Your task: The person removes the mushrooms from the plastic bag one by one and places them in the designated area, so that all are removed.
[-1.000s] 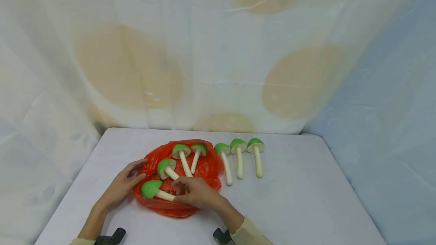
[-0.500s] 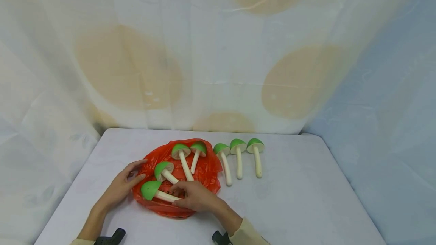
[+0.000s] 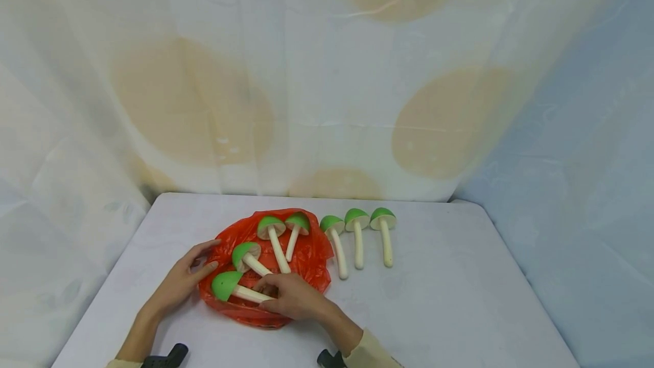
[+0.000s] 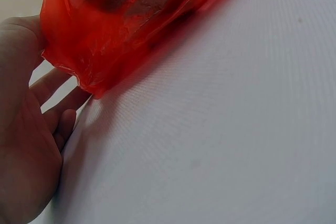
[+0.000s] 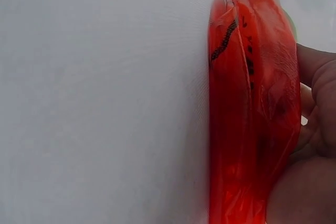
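A red plastic bag (image 3: 313, 268) lies spread on the table, with several green-capped, white-stemmed toy mushrooms on it. At its left rim my left hand (image 3: 176, 283) holds the plastic between thumb and fingers; the left wrist view has the bag's edge draped over the fingers. My right hand (image 3: 298, 298) reaches over the bag's near right part, its thumb and curled fingers at the stem end of the nearest mushroom (image 3: 227, 286). The stem's tip is hidden by the hand. Just behind it lies another mushroom (image 3: 246, 255), and two more rest farther back, one being this mushroom (image 3: 271, 226).
Right of the bag, three matching mushrooms lie in a row: a left one (image 3: 333, 224), a middle one (image 3: 357, 219) and a right one (image 3: 384, 219). The white table (image 3: 439, 300) ends at a patterned curtain (image 3: 327, 101) behind and at the sides.
My right hand has shifted slightly nearer to me. The second-nearest mushroom has slid a little left and toward me, and the bag's right edge has moved slightly inward. My left hand has stayed put.
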The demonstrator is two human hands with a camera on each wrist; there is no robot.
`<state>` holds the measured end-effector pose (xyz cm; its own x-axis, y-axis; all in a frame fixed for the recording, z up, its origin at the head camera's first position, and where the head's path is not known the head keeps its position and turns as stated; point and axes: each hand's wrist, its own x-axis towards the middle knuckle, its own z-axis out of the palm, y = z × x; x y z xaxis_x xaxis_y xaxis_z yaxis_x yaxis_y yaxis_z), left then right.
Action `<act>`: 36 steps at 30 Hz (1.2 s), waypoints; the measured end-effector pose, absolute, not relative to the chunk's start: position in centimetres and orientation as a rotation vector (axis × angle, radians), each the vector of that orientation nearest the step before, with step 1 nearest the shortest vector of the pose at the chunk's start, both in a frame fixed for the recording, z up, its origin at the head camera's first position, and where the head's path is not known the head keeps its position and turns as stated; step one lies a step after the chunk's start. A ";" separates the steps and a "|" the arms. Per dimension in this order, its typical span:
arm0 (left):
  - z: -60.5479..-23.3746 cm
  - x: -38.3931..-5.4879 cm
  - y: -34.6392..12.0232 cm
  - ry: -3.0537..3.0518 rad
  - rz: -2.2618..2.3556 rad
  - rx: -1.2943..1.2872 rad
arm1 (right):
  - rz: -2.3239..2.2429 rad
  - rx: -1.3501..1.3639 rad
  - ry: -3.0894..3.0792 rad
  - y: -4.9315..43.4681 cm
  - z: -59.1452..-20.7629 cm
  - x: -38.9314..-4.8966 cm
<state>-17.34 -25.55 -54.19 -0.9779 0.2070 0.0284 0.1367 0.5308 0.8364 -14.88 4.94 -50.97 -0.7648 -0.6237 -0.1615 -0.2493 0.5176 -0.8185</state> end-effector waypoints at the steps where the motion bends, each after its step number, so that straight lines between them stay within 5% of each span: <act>1: -54.2 -17.3 -25.6 2.680 1.459 0.302 | -1.156 -0.718 2.326 5.0 -51.0 -14.9; 36: -54.3 -17.3 -25.7 2.678 1.452 0.309 | -1.434 -0.634 2.312 5.8 -50.0 -14.7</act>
<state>-17.29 -25.71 -54.25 -0.9764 0.2142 0.0262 0.1388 0.5304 0.8363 -14.72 5.81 -50.02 -0.8402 -0.5393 -0.0565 -0.1892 0.3892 -0.9015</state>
